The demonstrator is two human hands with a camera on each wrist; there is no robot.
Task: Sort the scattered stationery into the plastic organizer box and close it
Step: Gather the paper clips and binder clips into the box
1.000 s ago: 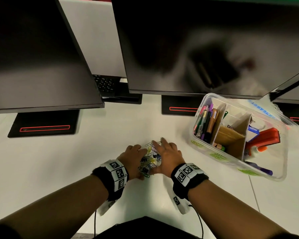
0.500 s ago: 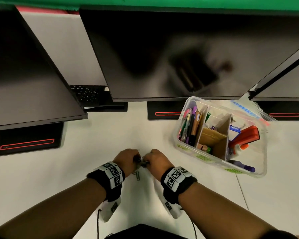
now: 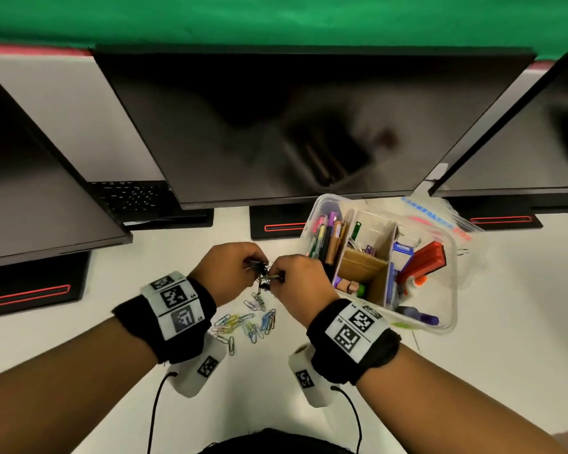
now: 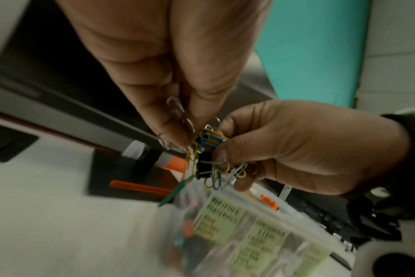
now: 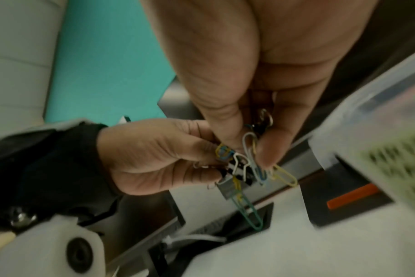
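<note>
Head view: you are holding both hands up over the desk [image 3: 79, 322], knuckles nearly meeting, with a tangled bunch of clips [image 3: 263, 273] caught between them. Your left hand [image 3: 225, 273] is curling its fingers round the left part of the bunch; your right hand [image 3: 300, 283] is pinching the right part. Below your fingers, more loose clips [image 3: 246, 322] are lying scattered on the desk, apart from both hands. The box [image 3: 446, 290] is standing open just to the right of your right hand, with pens, a stapler and cardboard dividers inside.

Left wrist view: your left fingertips [image 4: 175, 138] are pinching silver clips, and a yellow one and a green one are hanging down below them. Your right hand [image 4: 308, 150] is closing on a knot of blue, yellow and black clips [image 4: 211, 150], which are sitting right between the two sets of fingertips. The box [image 4: 249, 234] is lying beneath, blurred.

Right wrist view: your right thumb and fingers [image 5: 268, 150] are gripping pale blue and yellow clips [image 5: 251, 163], while your left hand [image 5: 154, 159] is clenching the black binder clips touching them. A green clip is dangling beneath both.
</note>
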